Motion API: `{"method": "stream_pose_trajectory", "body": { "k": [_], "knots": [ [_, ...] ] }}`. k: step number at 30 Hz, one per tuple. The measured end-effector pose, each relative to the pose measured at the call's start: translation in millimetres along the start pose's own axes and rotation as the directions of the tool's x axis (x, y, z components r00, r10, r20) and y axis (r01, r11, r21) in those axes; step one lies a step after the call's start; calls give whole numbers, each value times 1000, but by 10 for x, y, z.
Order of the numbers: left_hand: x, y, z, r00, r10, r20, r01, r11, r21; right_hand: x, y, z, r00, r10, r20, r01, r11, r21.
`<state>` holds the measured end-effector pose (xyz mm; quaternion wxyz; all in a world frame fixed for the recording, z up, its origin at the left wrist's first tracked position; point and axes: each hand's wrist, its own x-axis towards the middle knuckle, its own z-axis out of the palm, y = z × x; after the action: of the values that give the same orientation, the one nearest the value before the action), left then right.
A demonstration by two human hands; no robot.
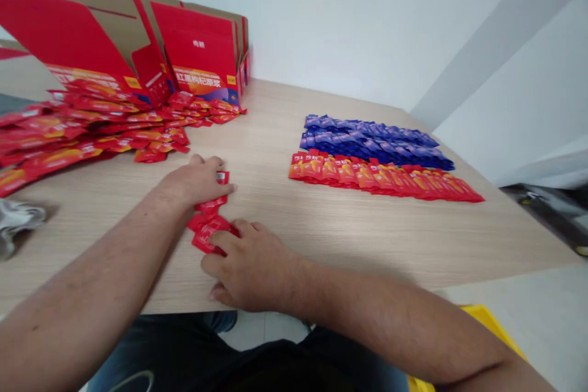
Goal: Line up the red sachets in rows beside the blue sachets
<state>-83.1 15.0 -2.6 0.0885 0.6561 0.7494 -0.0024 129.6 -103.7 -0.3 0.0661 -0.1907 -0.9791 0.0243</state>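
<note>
Head view: your left hand [195,182] pinches a red sachet [222,177] at the fingertips. Your right hand [250,269] curls against a small cluster of red sachets [209,233] on the wood-grain table [367,239], though it's hard to tell whether those fingers grip them. Rows of blue sachets [372,141] and orange-red sachets [381,177] lie well to the right.

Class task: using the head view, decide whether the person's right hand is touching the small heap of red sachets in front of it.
Touching. The head view shows the right hand with its fingers lying across the red sachets, with no gap between them.
</note>
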Motion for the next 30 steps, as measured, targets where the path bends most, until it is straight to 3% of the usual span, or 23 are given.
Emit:
{"method": "stream_pose_trajectory", "body": {
  "k": [6, 13, 16, 22, 30],
  "knots": [
    [5, 114, -25, 994, 106, -38, -108, 991, -72, -333, 275, -15, 998, 59, -33, -62, 995, -75],
    [34, 96, -110, 988, 146, -48, -154, 924, -351, -689, 441, -37, 950, 311, -24, -311, 949, -45],
    [43, 44, -81, 988, 155, -25, -144, 828, -542, -813, 523, -75, 883, 468, -12, -468, 883, 20],
    [1, 49, -49, 979, 152, 136, 19, 595, -803, -1050, 626, -164, 727, 684, -68, -682, 730, 50],
    [32, 55, -14, 973, 172, 151, 11, 624, -781, -1523, 745, -60, 561, 802, -204, -786, 594, 171]
  ]
}}
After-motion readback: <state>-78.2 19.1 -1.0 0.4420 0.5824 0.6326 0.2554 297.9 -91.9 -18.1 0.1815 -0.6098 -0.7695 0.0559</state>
